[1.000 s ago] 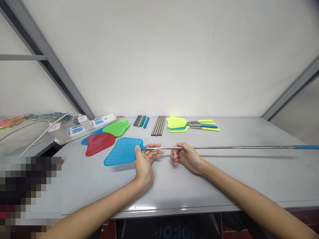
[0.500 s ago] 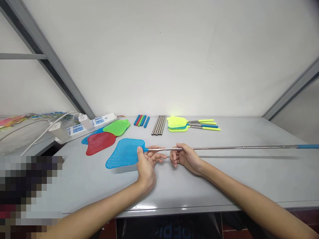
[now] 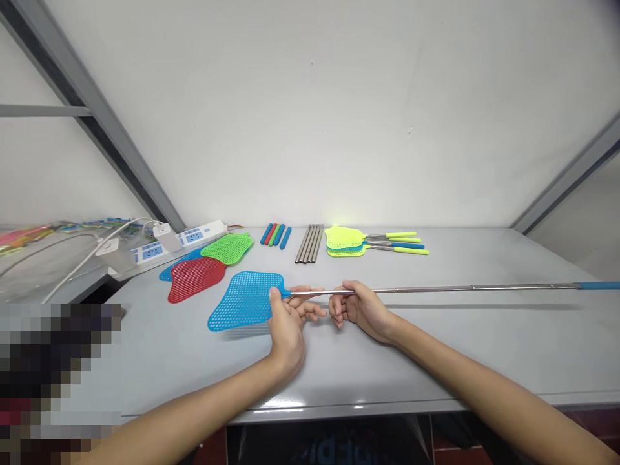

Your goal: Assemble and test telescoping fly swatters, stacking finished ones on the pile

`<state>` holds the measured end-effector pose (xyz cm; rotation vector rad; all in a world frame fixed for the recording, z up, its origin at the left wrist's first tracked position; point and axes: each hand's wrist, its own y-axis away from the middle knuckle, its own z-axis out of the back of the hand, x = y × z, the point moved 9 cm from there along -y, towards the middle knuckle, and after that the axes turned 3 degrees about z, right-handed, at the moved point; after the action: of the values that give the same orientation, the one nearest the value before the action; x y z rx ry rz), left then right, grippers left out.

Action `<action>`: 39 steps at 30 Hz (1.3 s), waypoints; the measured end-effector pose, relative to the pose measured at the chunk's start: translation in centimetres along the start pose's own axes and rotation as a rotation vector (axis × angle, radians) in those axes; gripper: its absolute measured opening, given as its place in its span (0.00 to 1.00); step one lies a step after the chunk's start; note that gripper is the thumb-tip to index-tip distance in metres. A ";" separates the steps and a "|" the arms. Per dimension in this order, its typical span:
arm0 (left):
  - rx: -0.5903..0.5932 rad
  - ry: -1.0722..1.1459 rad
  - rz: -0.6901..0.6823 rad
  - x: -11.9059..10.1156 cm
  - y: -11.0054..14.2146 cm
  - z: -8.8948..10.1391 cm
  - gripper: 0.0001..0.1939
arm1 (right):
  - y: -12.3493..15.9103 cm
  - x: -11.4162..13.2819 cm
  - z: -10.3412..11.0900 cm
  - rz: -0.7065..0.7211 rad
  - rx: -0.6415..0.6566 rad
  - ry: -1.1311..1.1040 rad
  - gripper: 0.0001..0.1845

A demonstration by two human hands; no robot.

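Observation:
A blue fly swatter (image 3: 247, 300) with a perforated head and a long extended metal rod is held level above the table. My left hand (image 3: 290, 323) grips it where the head meets the rod, thumb on top and the other fingers underneath, partly stretched out. My right hand (image 3: 361, 310) pinches the metal rod a little further right, thumb above and fingers curled below. The blue handle (image 3: 598, 285) runs out of view at the right edge.
Green (image 3: 227, 248) and red swatter heads (image 3: 196, 279) lie at left, partly over a blue one. Several coloured grips (image 3: 276, 236), metal tubes (image 3: 309, 244) and complete yellow and blue swatters (image 3: 345, 237) line the back. A power strip (image 3: 188, 237) with white cables stands at the left.
My left hand and the swatter head have shifted very slightly right and down. My right hand stays almost in place on the rod.

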<state>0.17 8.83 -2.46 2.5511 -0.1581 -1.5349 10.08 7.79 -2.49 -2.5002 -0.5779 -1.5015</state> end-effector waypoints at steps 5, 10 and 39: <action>-0.001 -0.015 0.001 0.0 0.3 -0.2 0.23 | -0.1 0.0 -0.1 0.003 0.007 0.004 0.26; 0.008 -0.016 -0.001 0.1 0.3 -0.3 0.24 | -0.1 -0.1 -0.1 0.008 0.011 0.007 0.26; 0.118 0.005 0.015 1.0 1.1 -1.1 0.28 | -0.3 -0.9 -0.7 -0.025 0.073 0.052 0.27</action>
<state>1.56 7.68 -2.62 2.6366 -0.2738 -1.5576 9.01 7.66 -2.96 -2.4010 -0.6456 -1.5199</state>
